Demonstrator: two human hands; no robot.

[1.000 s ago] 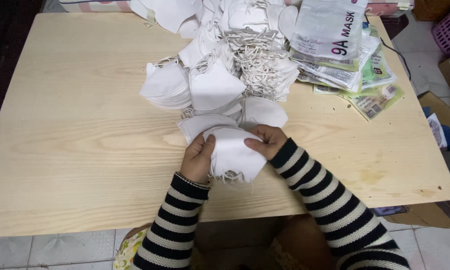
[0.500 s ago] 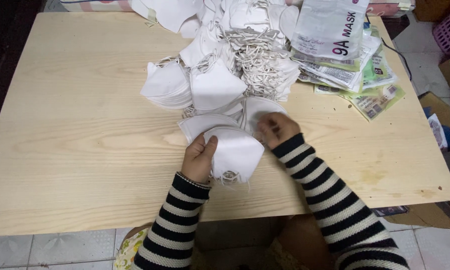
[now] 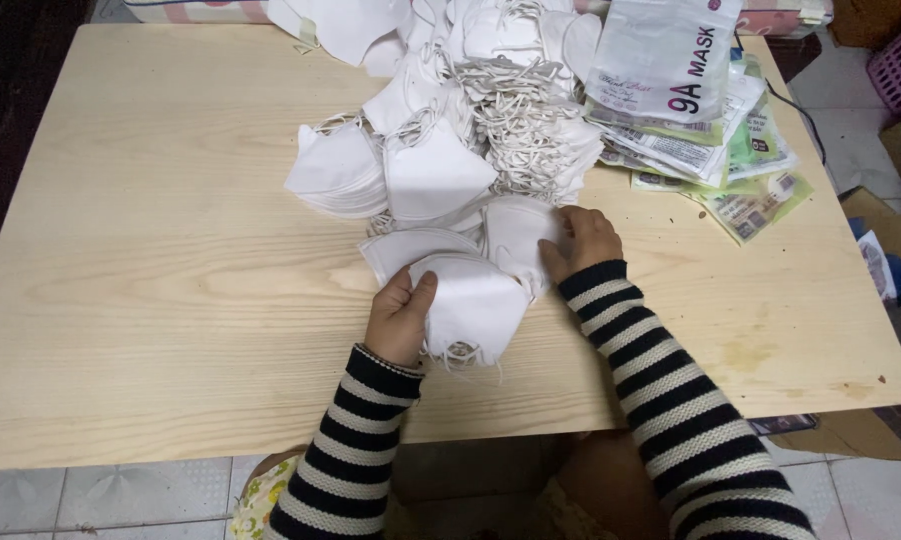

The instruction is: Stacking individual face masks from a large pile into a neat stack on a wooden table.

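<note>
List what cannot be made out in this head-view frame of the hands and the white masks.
- Left hand fingers: under the small stack of white masks it holds, so the grip beneath is hidden.
- Right hand fingertips: tucked against another white mask; whether they pinch it cannot be told.
- Big mask pile: cut off by the top edge; count unclear.
- Ear loops: too thin to trace.
- Packets: overlapped, number unclear.

Matt white cloth masks [image 3: 471, 300] lie on a pale, smooth wood table [image 3: 171, 300].
</note>
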